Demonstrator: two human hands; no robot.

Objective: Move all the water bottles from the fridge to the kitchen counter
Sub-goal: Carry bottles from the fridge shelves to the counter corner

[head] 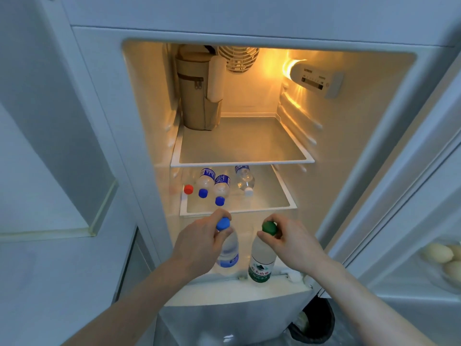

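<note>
Bottles: two gripped point(227, 248) point(262, 258), four shelved point(219, 186).

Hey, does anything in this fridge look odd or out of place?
Yes. A tan zippered bag stands at the back left of the upper shelf, an unusual thing to chill. At the fridge's bottom right front edge sits a white lump, perhaps frost. The bottles look upright and unspilled.

Blue cap point(222, 224), green cap point(269, 227)
</note>
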